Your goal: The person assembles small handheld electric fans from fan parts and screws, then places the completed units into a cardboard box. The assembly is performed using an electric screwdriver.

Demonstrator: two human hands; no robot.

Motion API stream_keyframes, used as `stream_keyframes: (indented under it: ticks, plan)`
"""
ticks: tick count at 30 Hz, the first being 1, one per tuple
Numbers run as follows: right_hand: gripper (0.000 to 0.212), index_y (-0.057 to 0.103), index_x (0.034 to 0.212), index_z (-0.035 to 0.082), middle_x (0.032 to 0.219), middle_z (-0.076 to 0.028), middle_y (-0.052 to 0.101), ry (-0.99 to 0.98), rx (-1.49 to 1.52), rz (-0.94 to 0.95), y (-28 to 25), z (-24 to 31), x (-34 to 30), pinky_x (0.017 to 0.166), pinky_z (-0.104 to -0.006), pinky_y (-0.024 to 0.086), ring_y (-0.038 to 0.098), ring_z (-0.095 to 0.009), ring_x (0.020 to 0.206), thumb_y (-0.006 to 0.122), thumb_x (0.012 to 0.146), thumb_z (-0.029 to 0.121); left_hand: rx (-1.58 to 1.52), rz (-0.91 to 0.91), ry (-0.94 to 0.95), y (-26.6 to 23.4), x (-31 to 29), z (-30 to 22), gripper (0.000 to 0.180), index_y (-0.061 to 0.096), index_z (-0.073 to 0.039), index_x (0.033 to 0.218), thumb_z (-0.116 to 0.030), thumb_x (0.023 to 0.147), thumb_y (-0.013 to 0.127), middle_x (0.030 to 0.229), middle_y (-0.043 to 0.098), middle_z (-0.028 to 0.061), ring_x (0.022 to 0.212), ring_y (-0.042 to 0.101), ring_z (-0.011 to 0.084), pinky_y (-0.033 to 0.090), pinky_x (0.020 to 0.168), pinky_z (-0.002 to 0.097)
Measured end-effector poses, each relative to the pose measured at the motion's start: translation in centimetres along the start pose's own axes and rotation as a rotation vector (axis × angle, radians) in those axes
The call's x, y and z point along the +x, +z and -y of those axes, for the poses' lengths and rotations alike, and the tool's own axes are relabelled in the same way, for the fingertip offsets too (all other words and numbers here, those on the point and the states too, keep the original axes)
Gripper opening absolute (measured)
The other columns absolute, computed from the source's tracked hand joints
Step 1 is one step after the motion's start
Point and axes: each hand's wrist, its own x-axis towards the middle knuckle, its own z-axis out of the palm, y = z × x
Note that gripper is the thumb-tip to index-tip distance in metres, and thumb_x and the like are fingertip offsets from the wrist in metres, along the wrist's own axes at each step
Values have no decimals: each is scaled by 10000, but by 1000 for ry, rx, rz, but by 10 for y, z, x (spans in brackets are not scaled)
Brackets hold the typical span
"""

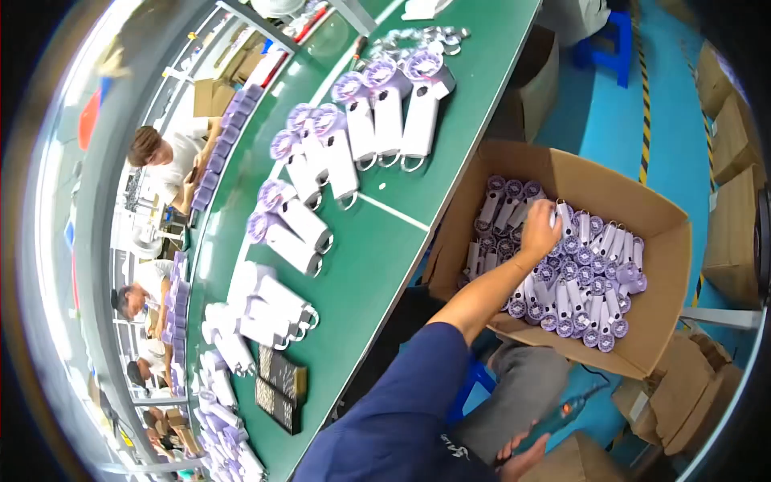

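Observation:
My left hand [540, 231] reaches into an open cardboard box [658, 337] on the right, its fingers closed around the white body of a handheld fan [552, 218], mostly covered by the hand. Around it, the box is packed with rows of small purple-and-white handheld fans [590, 261]. Low in the picture, my right hand [524, 462] grips a teal electric screwdriver [554, 422] beside my grey trouser leg. On the green table to the left lie more fans [385, 112] in groups, purple heads pointing away and white loops toward me.
A black parts tray [279, 390] lies on the green table [377, 241], near heaped fans [221, 434]. Small round silvery parts [418, 38] sit at the far end. Cardboard boxes [731, 233] line the right; a blue stool [606, 52] stands beyond. Co-workers [173, 161] sit across the line.

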Motion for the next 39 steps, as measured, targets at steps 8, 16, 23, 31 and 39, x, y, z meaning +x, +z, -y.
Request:
stream_keyframes:
  ticks: [8, 16, 23, 31, 39]
  plan:
    - [516, 488, 1116, 67, 577, -21, 401, -68, 58, 143, -4, -2, 10, 334, -273, 303, 364, -117, 375, 363, 989, 551, 129, -389, 405, -204, 62, -211, 297, 579, -12, 1020, -159, 781, 677, 1009, 580, 179, 963, 530, 353, 409, 889, 438]
    - [526, 486, 1119, 64, 601, -34, 415, -19, 98, 199, -14, -4, 23, 336, -280, 305, 370, -124, 378, 378, 978, 558, 926, -149, 12, -282, 144, -107, 817, 429, -64, 1304, -541, 712, 728, 1275, 412, 394, 1142, 447, 496, 361, 989, 557]
    - [526, 473, 1130, 32, 589, -33, 417, -10, 102, 264, 2, 3, 17, 343, -283, 329, 395, -124, 381, 374, 992, 529, 996, -163, -124, -315, 180, -80, 1035, 440, 30, 1284, -714, 619, 714, 1252, 431, 380, 1166, 458, 497, 393, 980, 514]
    - [455, 461, 1098, 36, 597, -47, 464, -29, 115, 321, -10, 9, 17, 368, -264, 379, 438, -116, 394, 352, 1014, 470, 906, 63, -151, -318, 183, -94, 748, 653, 0, 1133, -628, 727, 633, 1104, 642, 283, 1101, 538, 491, 420, 966, 485]
    - [467, 446, 1126, 7, 590, -62, 468, -10, 130, 219, -22, 1, 19, 366, -280, 383, 428, -130, 380, 335, 1020, 448, 236, 144, 154, -149, 26, -189, 625, 559, 103, 1164, -256, 706, 787, 1222, 428, 267, 1071, 517, 362, 446, 934, 422]
